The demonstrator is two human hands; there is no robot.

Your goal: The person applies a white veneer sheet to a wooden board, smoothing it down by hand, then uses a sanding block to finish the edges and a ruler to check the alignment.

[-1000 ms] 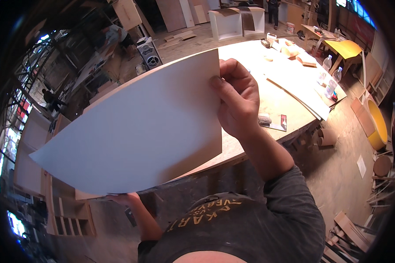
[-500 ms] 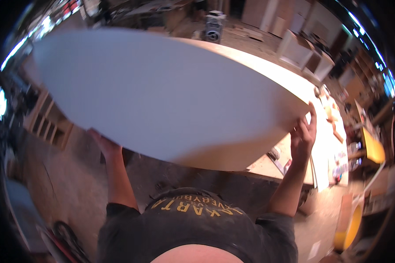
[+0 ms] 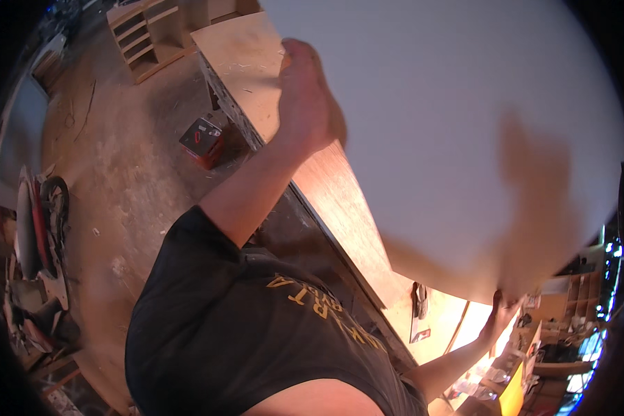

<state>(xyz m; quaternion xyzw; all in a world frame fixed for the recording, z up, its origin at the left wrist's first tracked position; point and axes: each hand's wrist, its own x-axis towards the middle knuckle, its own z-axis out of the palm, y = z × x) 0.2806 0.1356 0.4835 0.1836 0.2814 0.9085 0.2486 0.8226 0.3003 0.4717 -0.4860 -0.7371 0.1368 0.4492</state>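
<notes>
A large white board (image 3: 423, 90) fills the upper right, raised and tilted over a wooden workbench (image 3: 336, 197). My left hand (image 3: 306, 97) is wrapped around its left edge, fingers partly hidden behind it. Lower down, my right hand (image 3: 505, 312) grips the board's near edge. A soft brown shadow falls across the board's lower right. On the bench, close to that near edge, lies a dark hand tool (image 3: 419, 301) whose kind I cannot make out.
A dark and red box (image 3: 202, 142) sits on the floor left of the bench. Beyond stands a wooden shelf unit (image 3: 142, 45). A pale panel (image 3: 22, 139) leans at far left, and a yellow curved piece (image 3: 512, 396) shows at lower right.
The view has swung and tilted. The board now stands higher and farther right, still between both hands. My left hand has risen along with its edge, and more floor shows at left.
</notes>
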